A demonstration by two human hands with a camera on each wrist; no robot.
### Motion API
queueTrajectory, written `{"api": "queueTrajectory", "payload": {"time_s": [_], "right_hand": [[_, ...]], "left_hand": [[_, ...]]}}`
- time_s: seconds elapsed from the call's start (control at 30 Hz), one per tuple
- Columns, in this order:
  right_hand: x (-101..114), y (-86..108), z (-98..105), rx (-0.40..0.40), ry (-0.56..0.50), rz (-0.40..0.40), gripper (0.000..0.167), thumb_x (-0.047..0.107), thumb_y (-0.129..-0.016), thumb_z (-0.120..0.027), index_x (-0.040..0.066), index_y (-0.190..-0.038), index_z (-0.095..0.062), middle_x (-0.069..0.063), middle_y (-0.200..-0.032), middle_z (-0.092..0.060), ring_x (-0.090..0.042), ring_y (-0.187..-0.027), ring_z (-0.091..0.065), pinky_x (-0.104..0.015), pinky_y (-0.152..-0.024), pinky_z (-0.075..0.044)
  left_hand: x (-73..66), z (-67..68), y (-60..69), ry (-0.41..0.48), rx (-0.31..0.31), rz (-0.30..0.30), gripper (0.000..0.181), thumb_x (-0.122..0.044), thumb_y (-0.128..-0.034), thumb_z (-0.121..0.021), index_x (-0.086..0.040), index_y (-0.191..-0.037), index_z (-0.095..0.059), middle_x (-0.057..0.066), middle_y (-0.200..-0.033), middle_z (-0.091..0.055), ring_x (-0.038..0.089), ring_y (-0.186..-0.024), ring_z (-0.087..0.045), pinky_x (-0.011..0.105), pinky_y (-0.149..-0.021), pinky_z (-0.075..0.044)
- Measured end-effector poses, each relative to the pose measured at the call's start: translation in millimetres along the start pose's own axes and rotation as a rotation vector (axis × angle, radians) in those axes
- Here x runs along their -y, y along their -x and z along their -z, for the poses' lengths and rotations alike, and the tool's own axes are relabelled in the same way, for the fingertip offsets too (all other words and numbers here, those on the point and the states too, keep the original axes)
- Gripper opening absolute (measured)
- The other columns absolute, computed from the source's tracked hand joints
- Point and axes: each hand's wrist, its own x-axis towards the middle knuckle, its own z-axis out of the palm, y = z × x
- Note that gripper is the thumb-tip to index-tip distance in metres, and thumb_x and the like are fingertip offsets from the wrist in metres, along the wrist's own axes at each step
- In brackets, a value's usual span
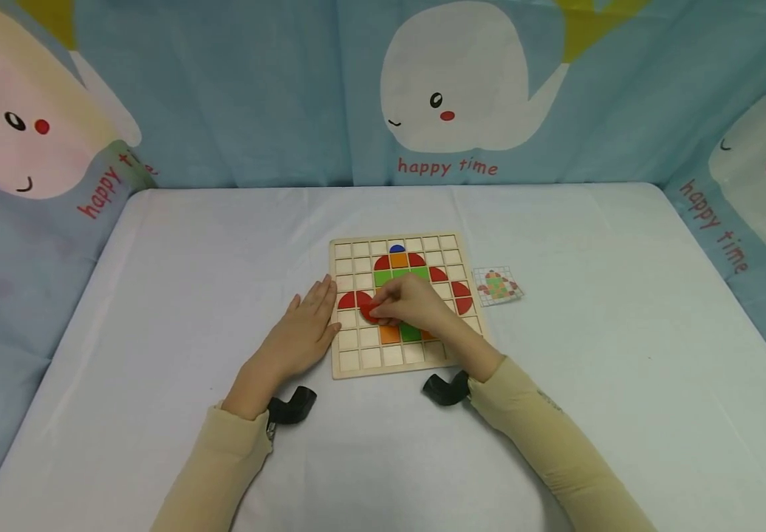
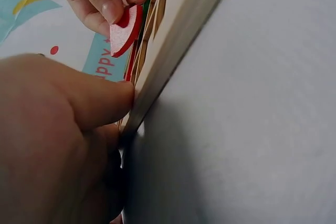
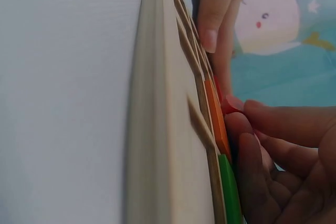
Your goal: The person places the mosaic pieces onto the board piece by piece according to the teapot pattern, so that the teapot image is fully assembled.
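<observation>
A wooden grid board (image 1: 392, 357) lies on the table with red, orange, green and blue pieces in some of its squares. My left hand (image 1: 304, 329) rests at the board's left edge, fingers fairly straight and touching the frame. Between thumb and fingers, my right hand (image 1: 416, 301) pinches a red quarter-circle piece (image 2: 125, 35), tilted just over the left-middle squares. Close by on the board sit two red pieces (image 1: 346, 301) side by side. Part of the pattern is hidden under the right hand. In the right wrist view an orange piece (image 3: 216, 116) and a green piece (image 3: 229, 184) show.
A small pattern card (image 1: 498, 287) lies right of the board. The white tablecloth (image 1: 622, 355) spreads around it, with a whale-print curtain (image 1: 256, 96) behind. Black curved wrist mounts (image 1: 447, 389) stick out near both sleeves.
</observation>
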Motion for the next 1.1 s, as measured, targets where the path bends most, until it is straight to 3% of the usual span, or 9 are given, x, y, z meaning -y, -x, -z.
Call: {"api": "queueTrajectory", "payload": {"time_s": [0.47, 1.1], "right_hand": [[2.7, -2.7, -5.4, -0.028, 0.23, 0.062, 0.007, 0.013, -0.082, -0.074, 0.007, -0.084, -0.073, 0.003, -0.069, -0.065, -0.011, -0.061, -0.058, -0.023, -0.056, -0.046], [2.3, -2.9, -4.7, -0.052, 0.282, 0.055, 0.007, 0.015, -0.08, -0.076, 0.01, -0.08, -0.072, 0.004, -0.069, -0.063, -0.012, -0.061, -0.054, -0.023, -0.057, -0.043]], "left_hand": [[0.3, 0.8, 1.3, 0.003, 0.001, -0.006, 0.064, -0.026, -0.1006, -0.041, 0.006, -0.148, -0.011, 0.018, -0.156, -0.008, 0.033, -0.143, -0.008, 0.054, -0.111, -0.01], [-1.2, 1.9, 0.7, -0.002, 0.0, -0.013, 0.064, -0.026, -0.1004, -0.041, 0.006, -0.148, -0.012, 0.019, -0.156, -0.008, 0.034, -0.142, -0.009, 0.055, -0.111, -0.01]]}}
